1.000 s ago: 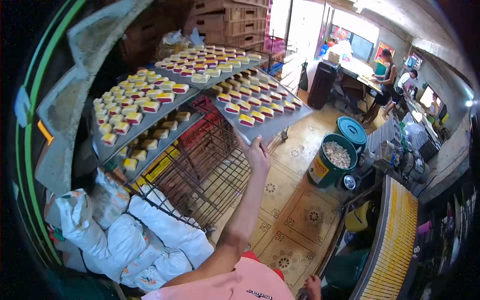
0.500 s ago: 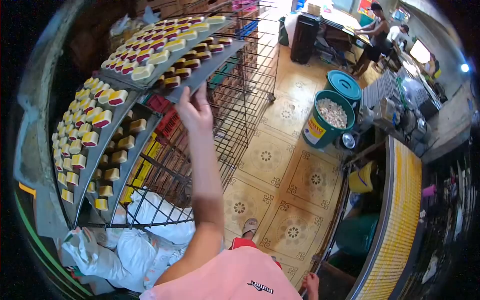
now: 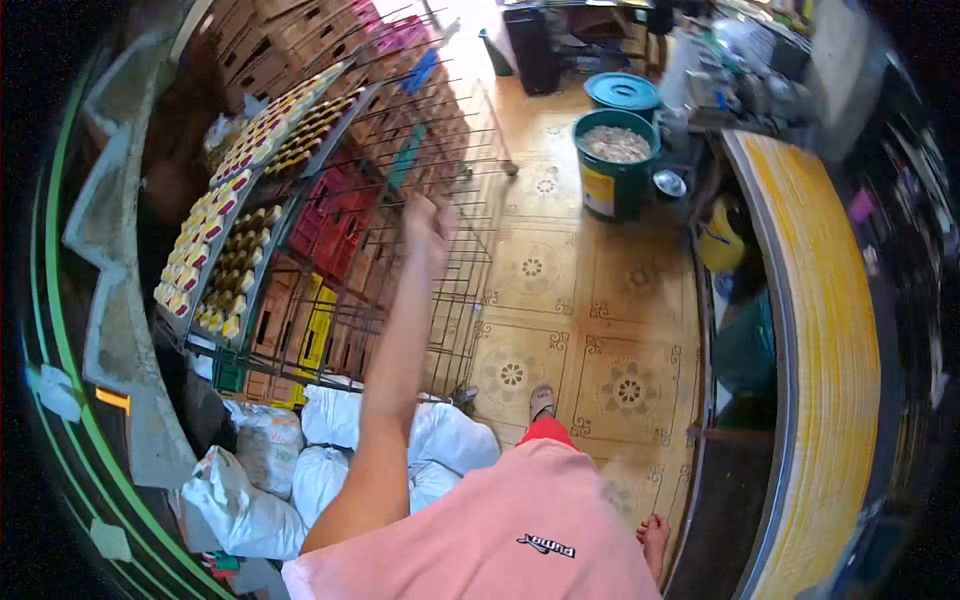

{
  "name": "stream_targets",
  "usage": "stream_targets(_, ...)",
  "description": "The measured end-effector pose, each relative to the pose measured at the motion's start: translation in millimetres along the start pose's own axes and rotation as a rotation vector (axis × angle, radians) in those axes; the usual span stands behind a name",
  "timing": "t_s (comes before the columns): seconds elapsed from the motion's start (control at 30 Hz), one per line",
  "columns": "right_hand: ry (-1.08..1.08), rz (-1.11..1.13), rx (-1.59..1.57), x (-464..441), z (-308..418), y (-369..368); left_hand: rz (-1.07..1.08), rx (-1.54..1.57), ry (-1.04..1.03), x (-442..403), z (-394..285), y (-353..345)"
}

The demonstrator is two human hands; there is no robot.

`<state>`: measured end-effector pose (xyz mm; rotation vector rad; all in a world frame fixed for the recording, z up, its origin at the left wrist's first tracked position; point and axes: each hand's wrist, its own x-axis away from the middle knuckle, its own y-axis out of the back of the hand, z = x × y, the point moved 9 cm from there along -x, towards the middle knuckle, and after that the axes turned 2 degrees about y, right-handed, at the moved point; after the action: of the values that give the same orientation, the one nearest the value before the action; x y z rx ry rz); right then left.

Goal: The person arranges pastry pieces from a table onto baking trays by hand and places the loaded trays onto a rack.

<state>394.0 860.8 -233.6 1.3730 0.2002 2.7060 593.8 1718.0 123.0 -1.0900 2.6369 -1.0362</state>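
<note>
My left hand [image 3: 430, 222] is stretched forward in front of the black wire rack [image 3: 455, 285]. Its fingers look curled in and somewhat blurred; nothing shows in them, and whether they touch the wires I cannot tell. Left of it, trays of small yellow-and-dark-red cakes [image 3: 222, 203] rest on the rack. Lower trays carry browner pieces [image 3: 243, 257]. My right hand [image 3: 654, 538] hangs low beside my pink shirt [image 3: 490, 520], fingers loosely bent and a little apart, with nothing in it.
White sacks [image 3: 455, 440] are piled below the rack. Ahead on the tiled floor [image 3: 535, 300] stand a green bucket [image 3: 612, 185] of pale pieces and a blue-lidded bin [image 3: 622, 92]. Along the right runs a long yellow-striped surface [image 3: 815, 330]. Brown crates [image 3: 300, 50] are stacked behind the rack.
My left hand has come off the edge of a cake tray and its fingers have curled. The view has shifted, so the rack and trays look farther away and more sacks show.
</note>
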Motion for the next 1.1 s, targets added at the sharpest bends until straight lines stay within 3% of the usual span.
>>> stream_targets(0.1,-0.027,-0.072,-0.028,-1,-74,56,-0.057,-0.649,0.451,130,235,-10)
stream_targets(0.13,0.051,0.01,0.022,0,-80,58,0.035,-0.774,0.585,178,299,-24)
stream_targets(0.17,0.223,-0.059,0.093,9,-87,62,0.158,-0.849,0.698,225,356,-38)
stream_targets(0.2,0.253,-0.113,-0.124,22,-99,63,0.325,-0.794,0.776,274,408,-66)
stream_targets(0.23,0.316,-0.143,0.274,41,-82,67,0.482,-0.73,0.872,329,450,-86)
stream_targets(0.27,0.485,-0.326,0.167,35,-104,71,0.864,-0.942,0.829,359,500,-76)
stream_targets(0.33,0.258,-0.414,0.012,99,-53,69,1.407,-1.088,0.786,418,567,-74)
stream_targets(0.37,0.28,-0.463,-0.011,111,-38,74,1.964,-1.081,0.46,465,566,-102)
stream_targets(0.43,0.215,-0.541,-0.069,120,-40,74,2.521,-0.926,0.048,529,541,-134)
stream_targets(0.5,0.223,-0.583,-0.147,142,-27,69,2.052,-1.306,0.606,535,550,-164)
stream_targets(0.53,0.249,-0.591,-0.184,151,-24,61,2.087,-1.311,0.615,535,555,-164)
stream_targets(0.6,0.168,-0.587,-0.179,160,-60,57,1.895,-1.217,1.049,564,579,-149)
stream_targets(0.63,0.151,-0.591,-0.213,164,-61,52,2.121,-1.237,0.652,569,583,-179)
stream_targets(0.8,0.041,-0.642,-0.208,188,-75,92,2.223,-1.197,0.681,641,627,-272)
stream_targets(0.87,-0.018,-0.667,-0.256,195,-73,113,1.98,-1.123,1.123,656,681,-275)
stream_targets(0.93,-0.145,-0.626,-0.319,206,-66,141,1.958,-1.122,1.164,693,701,-305)
stream_targets(1.03,-0.049,-0.695,-0.268,225,-23,198,2.179,-1.155,0.799,736,719,-358)
stream_targets(1.1,-0.042,-0.7,-0.265,217,-14,231,2.221,-1.107,0.872,766,726,-388)
